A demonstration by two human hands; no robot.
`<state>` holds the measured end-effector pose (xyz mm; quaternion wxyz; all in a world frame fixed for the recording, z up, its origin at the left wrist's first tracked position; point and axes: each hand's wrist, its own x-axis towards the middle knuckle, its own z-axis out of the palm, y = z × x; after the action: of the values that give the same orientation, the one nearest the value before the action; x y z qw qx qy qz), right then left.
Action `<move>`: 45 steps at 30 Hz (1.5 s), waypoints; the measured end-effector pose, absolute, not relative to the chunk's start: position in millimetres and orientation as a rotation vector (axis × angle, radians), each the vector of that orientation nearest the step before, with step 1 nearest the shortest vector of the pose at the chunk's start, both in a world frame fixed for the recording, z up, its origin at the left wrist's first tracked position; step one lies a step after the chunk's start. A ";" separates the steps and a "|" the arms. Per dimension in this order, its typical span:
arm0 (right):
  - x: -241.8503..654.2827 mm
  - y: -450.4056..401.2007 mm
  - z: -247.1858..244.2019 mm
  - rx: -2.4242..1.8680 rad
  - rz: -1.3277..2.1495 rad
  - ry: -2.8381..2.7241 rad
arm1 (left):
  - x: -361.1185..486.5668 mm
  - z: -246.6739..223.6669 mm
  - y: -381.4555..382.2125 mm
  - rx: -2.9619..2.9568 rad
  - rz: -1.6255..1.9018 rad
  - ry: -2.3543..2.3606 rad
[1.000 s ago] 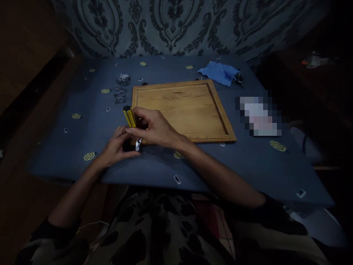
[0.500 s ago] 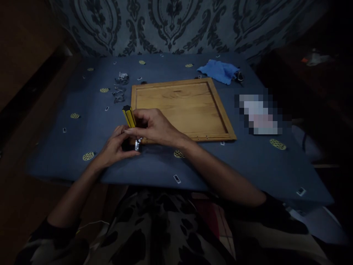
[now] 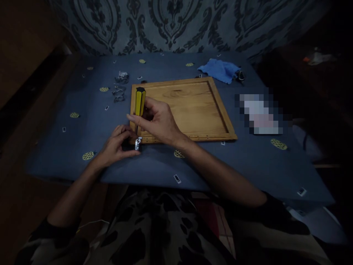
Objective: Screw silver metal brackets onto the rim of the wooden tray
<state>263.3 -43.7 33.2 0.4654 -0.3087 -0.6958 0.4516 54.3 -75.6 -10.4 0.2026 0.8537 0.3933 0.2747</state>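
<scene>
My right hand [image 3: 161, 121] is closed round a screwdriver [image 3: 140, 103] with a yellow and black handle. The screwdriver stands nearly upright, its shaft pointing down at the near left corner of a framed wooden panel [image 3: 179, 110]. At that corner sits a small silver metal hinge [image 3: 137, 143]. My left hand [image 3: 114, 147] holds the hinge against the panel's near edge, fingers on top and thumb in front. Fingers partly hide where the screwdriver's tip meets the hinge. Small dark holes show along the panel's near rail.
Several metal pieces [image 3: 120, 88] lie on the blue patterned cloth [image 3: 91, 110] left of the panel. A blue rag [image 3: 220, 70] lies at the back right, with a dark object [image 3: 239, 76] beside it. A blurred-out item [image 3: 260, 114] is to the right. Patterned fabric [image 3: 171, 25] hangs behind.
My right hand has lifted a little and moved right. The screwdriver has gone from leaning left to almost upright. My left hand and the hinge have hardly moved.
</scene>
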 end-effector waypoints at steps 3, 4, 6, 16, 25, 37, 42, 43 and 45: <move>263.8 -42.7 32.5 -0.742 1.054 -1.672 | 54.5 -9.6 -76.2 2.370 0.768 1.099; 263.7 -43.4 32.1 -0.729 1.059 -1.685 | 54.1 -10.0 -76.2 2.367 0.765 1.106; 263.5 -45.9 31.8 -0.723 1.070 -1.723 | 53.0 -11.3 -75.7 2.364 0.758 1.113; 263.3 -49.5 30.8 -0.754 1.080 -1.772 | 51.6 -14.3 -73.8 2.400 0.772 1.082; 270.2 -48.9 37.5 -0.644 1.060 -1.940 | 49.8 -17.2 -74.7 2.375 0.743 1.152; 285.1 -40.5 47.0 -0.447 1.476 -1.869 | 52.5 -11.8 -73.1 2.409 0.763 1.063; 279.1 -42.9 44.0 -0.462 1.399 -1.834 | 51.7 -12.8 -73.7 2.440 0.760 1.090; 277.0 -44.3 43.4 -0.488 1.319 -1.842 | 51.0 -14.3 -73.6 2.442 0.766 1.093; 272.9 -47.3 42.0 -0.535 1.134 -1.861 | 49.7 -17.2 -73.3 2.433 0.767 1.097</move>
<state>272.9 -47.3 42.0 0.4338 -0.2148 -0.7473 0.4552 49.7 -73.3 -17.2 0.1815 0.8615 0.3886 0.2716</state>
